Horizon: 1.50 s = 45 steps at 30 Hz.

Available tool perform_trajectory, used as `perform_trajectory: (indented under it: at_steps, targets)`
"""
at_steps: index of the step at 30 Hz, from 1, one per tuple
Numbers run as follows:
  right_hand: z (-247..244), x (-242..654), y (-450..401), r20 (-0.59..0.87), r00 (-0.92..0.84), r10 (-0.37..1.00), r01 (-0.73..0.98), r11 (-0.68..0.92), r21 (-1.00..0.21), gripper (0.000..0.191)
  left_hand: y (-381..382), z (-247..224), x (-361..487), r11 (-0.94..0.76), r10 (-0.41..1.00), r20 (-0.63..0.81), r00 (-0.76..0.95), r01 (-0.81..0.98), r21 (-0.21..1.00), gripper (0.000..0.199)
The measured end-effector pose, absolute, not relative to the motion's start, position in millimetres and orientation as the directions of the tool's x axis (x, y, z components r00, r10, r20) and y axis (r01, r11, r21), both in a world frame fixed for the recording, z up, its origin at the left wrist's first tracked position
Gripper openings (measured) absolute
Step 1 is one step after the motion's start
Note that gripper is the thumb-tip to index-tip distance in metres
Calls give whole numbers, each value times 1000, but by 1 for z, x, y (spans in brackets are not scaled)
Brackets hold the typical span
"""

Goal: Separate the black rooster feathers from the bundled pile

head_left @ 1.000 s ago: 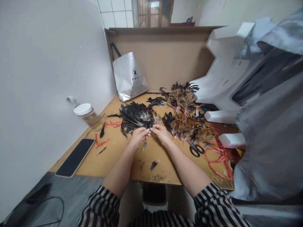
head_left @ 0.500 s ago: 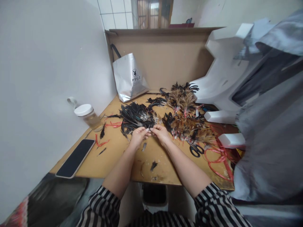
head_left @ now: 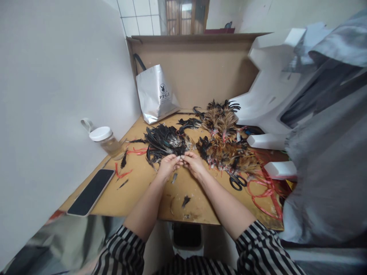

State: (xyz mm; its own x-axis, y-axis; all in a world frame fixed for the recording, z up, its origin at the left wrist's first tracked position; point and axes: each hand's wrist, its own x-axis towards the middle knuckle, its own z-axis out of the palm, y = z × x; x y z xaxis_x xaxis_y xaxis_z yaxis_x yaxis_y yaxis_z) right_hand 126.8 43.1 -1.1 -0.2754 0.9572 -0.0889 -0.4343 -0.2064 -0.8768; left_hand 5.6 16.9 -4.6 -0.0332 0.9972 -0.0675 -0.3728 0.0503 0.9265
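Observation:
My left hand (head_left: pixel 169 165) and my right hand (head_left: pixel 194 163) meet in front of a pile of black feathers (head_left: pixel 162 139). Both are closed, thumbs and fingertips pinched together on a small black feather whose shape is mostly hidden by the fingers. Pale quill ends stick out on the right side of the black pile. To the right of my right hand lie brown feather bundles (head_left: pixel 229 154) bound with red string, and more brown feathers (head_left: pixel 219 118) lie behind them. Black-handled scissors (head_left: pixel 237 181) rest at the front edge of these bundles.
On the left of the table (head_left: pixel 137 194) are a phone (head_left: pixel 91 192) and a lidded jar (head_left: pixel 106 139). A silver bag (head_left: pixel 156 93) leans at the back. Red plastic strips (head_left: pixel 265 193) and white foam pieces (head_left: pixel 281 170) are on the right, beside grey cloth (head_left: pixel 329 172).
My hands stay pinched together in nearly the same place, with only slight finger movement. At the lower left, the cloth-like shapes beyond the table edge look different, lighter and blurred.

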Motion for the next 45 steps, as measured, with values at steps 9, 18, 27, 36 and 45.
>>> perform_trajectory:
  at_steps: [9, 18, 27, 36, 45]
  targets:
    - [-1, 131, 45, -69, -269, 961, -340, -162, -926, 33, 19, -7, 5, 17, 998, -34, -45, -337, 941, 26]
    - [-1, 129, 43, -31, -256, 966, -395, -134, -909, 32, 18, -8, 5, 25, 998, -39, -46, -276, 961, 24]
    - [1, 129, 42, -58, -263, 963, -370, -156, -916, 33, 19, -7, 5, 27, 998, -41, -50, -242, 970, 25]
    - [-3, 128, 42, -78, -292, 953, -412, -199, -889, 33, 19, -7, 4, 17, 997, -33, -63, -237, 971, 24]
    - [1, 137, 49, 129, -75, 989, -75, 124, -989, 20, 25, 7, -26, -209, 945, 48, -324, -483, 850, 21]
